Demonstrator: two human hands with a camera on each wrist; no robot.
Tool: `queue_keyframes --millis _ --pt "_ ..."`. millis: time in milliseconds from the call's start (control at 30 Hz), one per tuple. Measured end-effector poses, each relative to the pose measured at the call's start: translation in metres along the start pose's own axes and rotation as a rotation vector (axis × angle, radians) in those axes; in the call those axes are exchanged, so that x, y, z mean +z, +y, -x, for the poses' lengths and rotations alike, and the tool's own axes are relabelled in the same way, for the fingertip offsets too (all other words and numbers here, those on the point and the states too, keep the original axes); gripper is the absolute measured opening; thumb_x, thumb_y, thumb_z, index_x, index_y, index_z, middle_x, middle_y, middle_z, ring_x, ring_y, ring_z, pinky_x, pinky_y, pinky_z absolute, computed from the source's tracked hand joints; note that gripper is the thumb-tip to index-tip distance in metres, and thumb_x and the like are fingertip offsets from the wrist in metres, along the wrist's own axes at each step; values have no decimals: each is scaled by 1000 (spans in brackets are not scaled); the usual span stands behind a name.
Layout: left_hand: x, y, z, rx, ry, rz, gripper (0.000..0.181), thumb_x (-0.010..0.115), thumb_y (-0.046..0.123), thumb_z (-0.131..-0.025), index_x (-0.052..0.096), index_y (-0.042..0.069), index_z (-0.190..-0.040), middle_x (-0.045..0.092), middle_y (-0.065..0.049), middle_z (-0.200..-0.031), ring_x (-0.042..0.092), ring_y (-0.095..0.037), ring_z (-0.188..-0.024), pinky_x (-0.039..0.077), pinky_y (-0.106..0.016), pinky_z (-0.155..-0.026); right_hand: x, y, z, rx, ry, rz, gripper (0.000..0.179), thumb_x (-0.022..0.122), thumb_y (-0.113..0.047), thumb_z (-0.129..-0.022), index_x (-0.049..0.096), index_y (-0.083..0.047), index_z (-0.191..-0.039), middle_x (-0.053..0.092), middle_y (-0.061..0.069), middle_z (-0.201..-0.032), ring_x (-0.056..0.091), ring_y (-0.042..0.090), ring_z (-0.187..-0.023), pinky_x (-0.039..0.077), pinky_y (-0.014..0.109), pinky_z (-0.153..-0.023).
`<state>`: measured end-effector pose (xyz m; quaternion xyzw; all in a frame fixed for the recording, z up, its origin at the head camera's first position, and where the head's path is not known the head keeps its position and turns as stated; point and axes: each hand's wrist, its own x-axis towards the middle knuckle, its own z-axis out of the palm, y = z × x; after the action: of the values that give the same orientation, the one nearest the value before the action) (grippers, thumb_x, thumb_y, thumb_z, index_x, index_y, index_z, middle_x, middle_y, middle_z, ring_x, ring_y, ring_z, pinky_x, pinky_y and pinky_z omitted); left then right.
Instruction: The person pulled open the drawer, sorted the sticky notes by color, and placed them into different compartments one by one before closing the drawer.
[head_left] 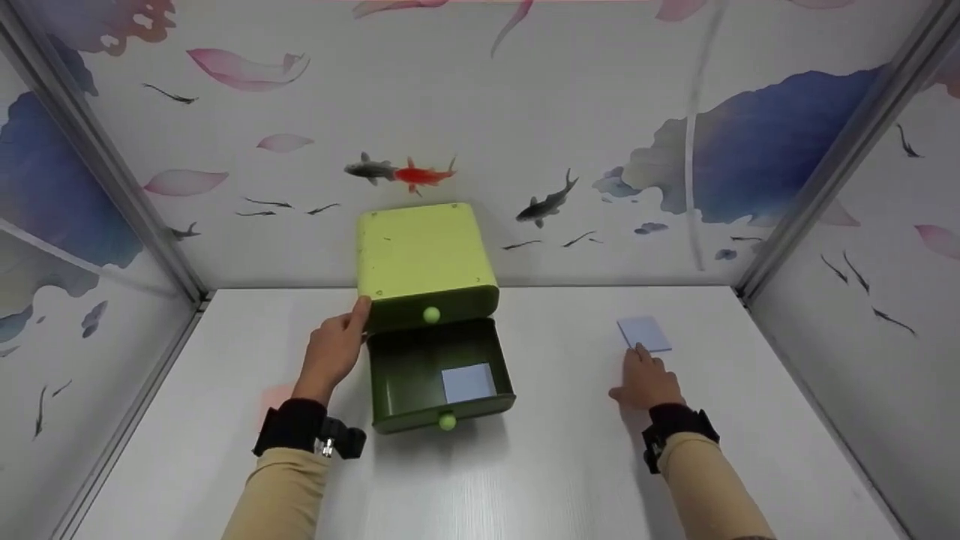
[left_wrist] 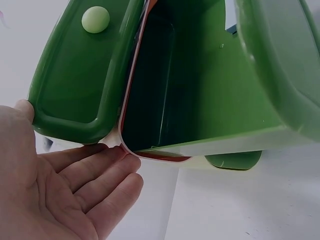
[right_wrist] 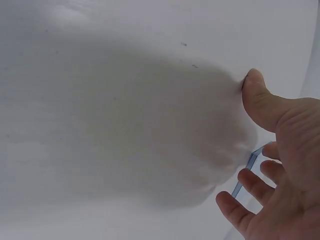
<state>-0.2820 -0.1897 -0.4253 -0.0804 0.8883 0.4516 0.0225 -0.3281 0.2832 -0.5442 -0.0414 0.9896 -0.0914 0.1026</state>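
Printed panels [head_left: 637, 97] with fish and petals wall in a white table [head_left: 562, 465] at its far edge and on both sides. Leftmost, a pink sheet [head_left: 274, 396] shows partly from behind the left wrist. The left hand [head_left: 334, 345] rests against the near left corner of a lime-green cabinet [head_left: 427, 251], its fingers out straight and its thumb apart from them. Just right of that hand, the upper drawer [head_left: 401, 307] is closed; nearer the person, the lower drawer [head_left: 409, 421] is pulled out, with one blue pad [head_left: 469, 382] lying inside by the front right corner. From the drawer's right wall, a stretch of table runs across to the right hand [head_left: 651, 379], whose fingers are spread and whose thumb points left, well away from them. Directly ahead of these fingertips lies a second pad [head_left: 645, 330], pale blue and nearly square, so no long axis stands out. Its near edge runs crosswise under the index finger; how firmly it presses, I cannot tell. Beyond the pad, some tabletop remains before the back panel.
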Motion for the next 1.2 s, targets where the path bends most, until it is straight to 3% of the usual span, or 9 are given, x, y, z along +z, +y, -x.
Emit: queue_keyframes --millis 167,333,533,733,933,1200 --pt "4 2 0 16 12 -2 89 22 73 -95 53 2 -139 58 -21 -135 58 -35 -122 43 -51 -104 -2 9 4 12 -66 -45 92 69 -33 -90 16 15 -149 13 37 -155 22 58 -138 30 72 -104" --pt "4 4 0 38 16 -3 88 22 72 -96 52 2 -139 58 -22 -135 59 -36 -122 44 -51 -104 -7 13 8 -10 -79 -52 90 67 -34 -91 18 15 -148 16 37 -155 20 56 -140 27 71 -106" --pt "3 5 0 35 14 3 91 21 74 -95 47 2 -143 57 -21 -137 58 -35 -123 43 -50 -105 -6 15 6 -85 4 -4 83 70 -31 -90 28 15 -145 33 36 -148 34 51 -136 37 62 -105" --pt "5 3 -1 32 24 -3 89 21 73 -95 50 2 -141 59 -20 -135 59 -35 -121 44 -50 -104 -3 9 6 -147 64 63 60 72 -23 -88 48 13 -129 48 36 -130 57 49 -110 48 56 -94" --pt "6 1 -1 25 39 -31 89 20 73 -95 52 2 -140 60 -20 -133 59 -35 -121 44 -51 -103 -3 1 12 -224 122 94 38 71 -9 -87 56 8 -118 55 30 -118 61 45 -101 49 59 -87" --pt "5 -1 -1 17 56 -57 88 19 71 -96 54 2 -138 63 -21 -129 60 -36 -119 45 -51 -100 4 -18 17 -264 182 32 23 61 3 -90 67 5 -113 62 23 -105 63 36 -95 54 45 -82"
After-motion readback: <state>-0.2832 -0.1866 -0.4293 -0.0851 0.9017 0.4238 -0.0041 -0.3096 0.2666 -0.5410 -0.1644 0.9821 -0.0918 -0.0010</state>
